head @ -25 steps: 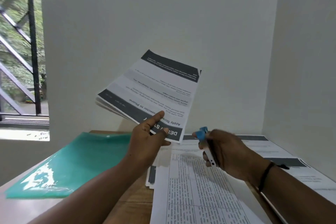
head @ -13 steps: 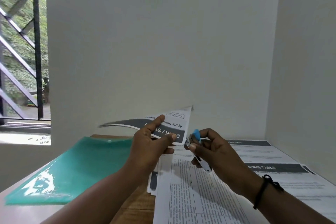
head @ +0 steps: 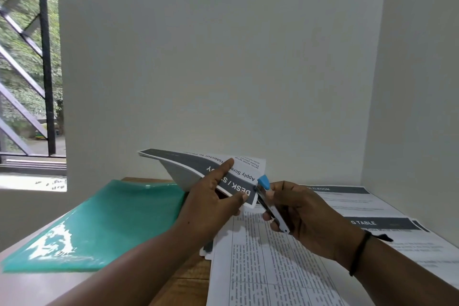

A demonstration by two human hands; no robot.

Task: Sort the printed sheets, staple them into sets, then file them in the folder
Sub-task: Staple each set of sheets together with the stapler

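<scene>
Tabletop (head: 188, 281): wooden, set into the corner of two pale walls; it carries the folder and the loose sheets.
Folder (head: 104, 223): glossy teal plastic, lying flat along the tabletop's left side, its far end reaching toward the back edge.
Loose sheets (head: 268, 263): a page of dense table text lies in the middle of the tabletop toward the near edge; more pages with dark header bands spread along the right edge, overlapping one another.
Sheet set (head: 238, 174): several printed pages stacked together, held in the air above the middle of the tabletop, sagging away from me at the far end; the dark header band reads upside down to me.
My left hand (head: 211, 204): pinches the set near its closest corner, thumb on the top face and fingers underneath.
My right hand (head: 298, 208): fingers curled round the stapler, a dark cord on the wrist.
Stapler (head: 269, 202): small, blue cap with a dark and white body, its blue end touching the set's near right corner; I cannot tell whether the corner sits inside its mouth.
</scene>
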